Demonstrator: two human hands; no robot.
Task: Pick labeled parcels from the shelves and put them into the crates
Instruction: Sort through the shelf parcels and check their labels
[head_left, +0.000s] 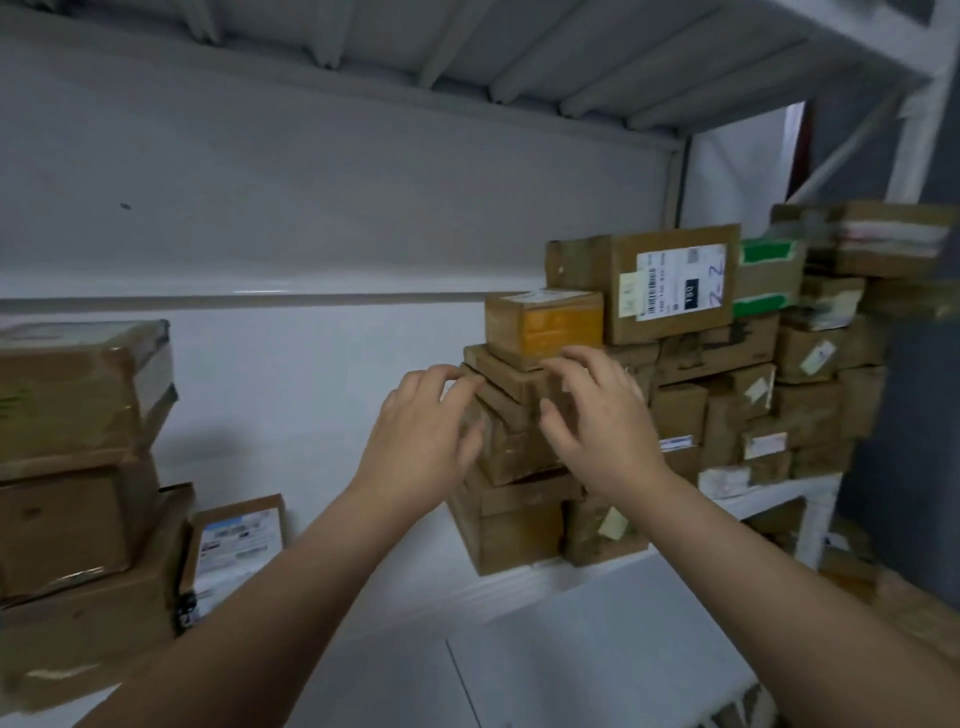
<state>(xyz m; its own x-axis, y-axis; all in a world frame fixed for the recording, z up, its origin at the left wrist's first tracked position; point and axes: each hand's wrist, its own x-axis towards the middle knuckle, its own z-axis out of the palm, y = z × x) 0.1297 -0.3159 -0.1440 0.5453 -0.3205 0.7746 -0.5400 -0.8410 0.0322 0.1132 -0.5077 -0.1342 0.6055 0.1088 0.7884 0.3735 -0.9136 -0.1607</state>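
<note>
A stack of small brown cardboard parcels (514, 447) stands on the white shelf (561, 577) in front of me. A small parcel with orange tape (543, 325) tops it. My left hand (423, 436) reaches to the stack's left side, fingers loosely bent, fingertips at the edge of a flat parcel (506, 376). My right hand (597, 415) is spread over the stack's front right, fingers bent near the orange-taped parcel. Neither hand plainly grips anything. A bigger box with a white barcode label (670, 283) stands behind.
More taped parcels (789, 384) are piled to the right, up to the shelf upright. Large brown boxes (78, 467) and a labeled parcel (236, 545) sit at the left. The upper shelf's underside (467, 52) hangs overhead. No crate is in view.
</note>
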